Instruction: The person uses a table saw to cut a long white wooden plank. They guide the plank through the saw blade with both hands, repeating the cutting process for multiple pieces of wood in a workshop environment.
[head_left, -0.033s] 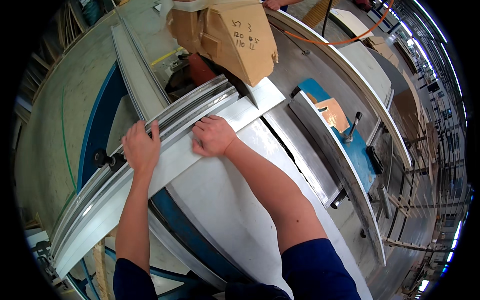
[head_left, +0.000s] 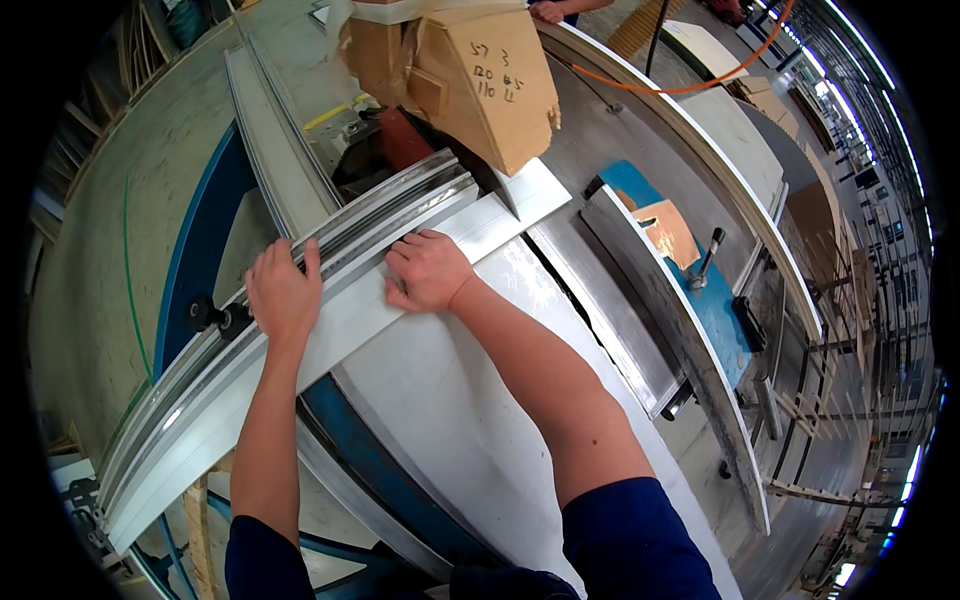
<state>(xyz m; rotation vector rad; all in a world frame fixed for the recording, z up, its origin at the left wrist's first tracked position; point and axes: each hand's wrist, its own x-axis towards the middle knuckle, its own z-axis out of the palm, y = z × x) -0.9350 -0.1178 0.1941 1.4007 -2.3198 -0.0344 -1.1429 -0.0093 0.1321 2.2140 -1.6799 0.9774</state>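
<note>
A long, pale, glossy board (head_left: 345, 322) lies slantwise across a saw table (head_left: 450, 385), its far edge along a ribbed aluminium fence (head_left: 352, 248). My left hand (head_left: 285, 290) is hooked over the fence, fingers bent across its top and thumb apart. Further along, my right hand (head_left: 430, 272) is curled on the board close to the fence, knuckles up; its fingertips are hidden. Past the right hand, a thin dark metal plate (head_left: 506, 190) stands at the board's far end, beneath a brown box-shaped cover (head_left: 490, 90) with handwriting.
Black knobs (head_left: 205, 314) sit on the fence left of my left hand. To the right is a second guide rail (head_left: 680, 300) with a blue plate (head_left: 725, 325) and lever (head_left: 708, 255). Another person's hand (head_left: 547, 11) shows at the top. An orange hose (head_left: 690, 90) hangs at upper right.
</note>
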